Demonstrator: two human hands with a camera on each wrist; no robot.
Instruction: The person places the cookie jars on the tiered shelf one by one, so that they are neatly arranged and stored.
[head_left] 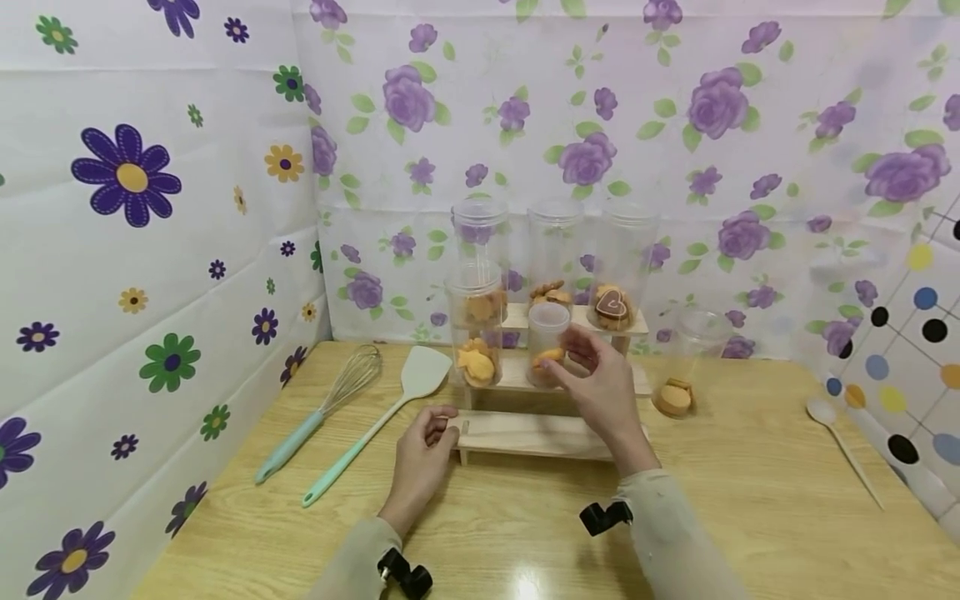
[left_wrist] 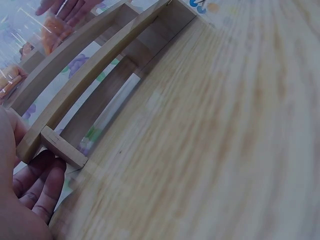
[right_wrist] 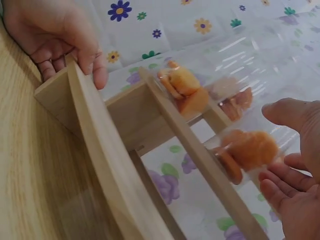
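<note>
A tiered wooden shelf (head_left: 525, 429) stands on the table. My left hand (head_left: 423, 454) grips the left end of its lowest step, thumb on top and fingers underneath, as the left wrist view (left_wrist: 37, 182) also shows. My right hand (head_left: 600, 387) is around the right side of a clear jar of orange biscuits (head_left: 547, 346) on the middle step. In the right wrist view, thumb and loosely extended fingers (right_wrist: 282, 182) lie on either side of this jar; contact is unclear. Left of it stands another biscuit jar (head_left: 476, 367). Several clear jars with biscuits, one with a chocolate heart biscuit (head_left: 611, 304), occupy the top step.
A clear jar with round biscuits (head_left: 675, 396) stands on the table right of the shelf. A whisk (head_left: 322, 412) and a white-bladed spatula (head_left: 423, 375) lie at left, a white spoon (head_left: 843, 446) at far right. Flowered cloth (head_left: 480, 108) covers the back wall.
</note>
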